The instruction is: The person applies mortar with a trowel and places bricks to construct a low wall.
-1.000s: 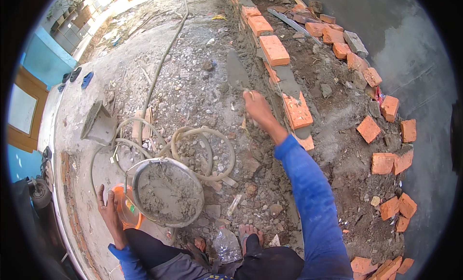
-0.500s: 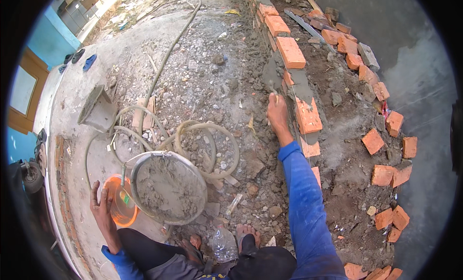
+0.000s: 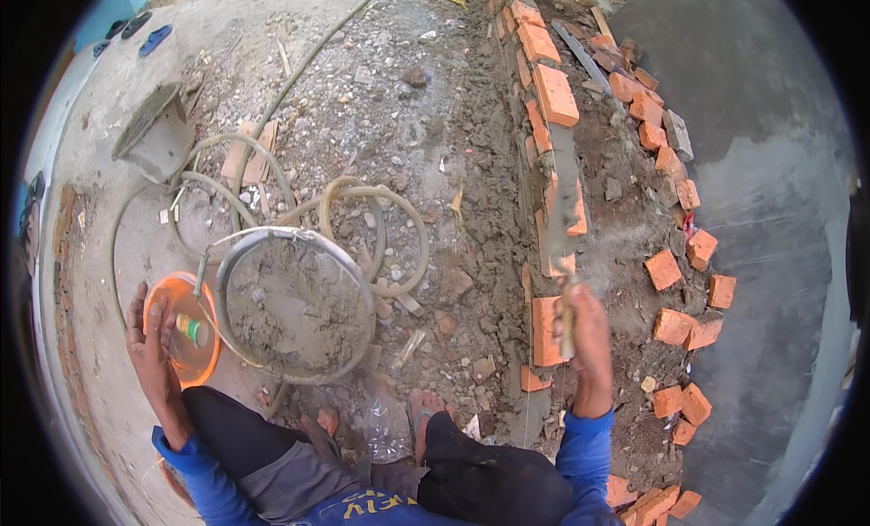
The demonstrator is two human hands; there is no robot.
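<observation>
My right hand (image 3: 594, 349) is wrapped round the handle of a trowel (image 3: 567, 322). The trowel's blurred blade lies over the low brick wall (image 3: 555, 96), where wet grey mortar (image 3: 564, 154) coats part of the top course. A thin string line runs along the wall's near side. My left hand (image 3: 159, 358), empty with its fingers apart, is raised beside an orange bucket (image 3: 193, 379) that holds a green-labelled item. A round tub (image 3: 370, 322) of grey mortar stands between my left hand and the wall.
A pale hose (image 3: 421, 254) loops behind the tub. Loose orange bricks (image 3: 663, 270) lie scattered right of the wall, beside a smooth grey surface (image 3: 770, 281). A mortar-crusted bucket (image 3: 159, 136) tilts at the left. A crumpled clear plastic bottle (image 3: 388, 428) lies by my feet.
My right hand has drawn the trowel nearer along the wall, and more brick and mortar lie bare behind it. My left hand stays raised beside the orange bucket. The view has shifted.
</observation>
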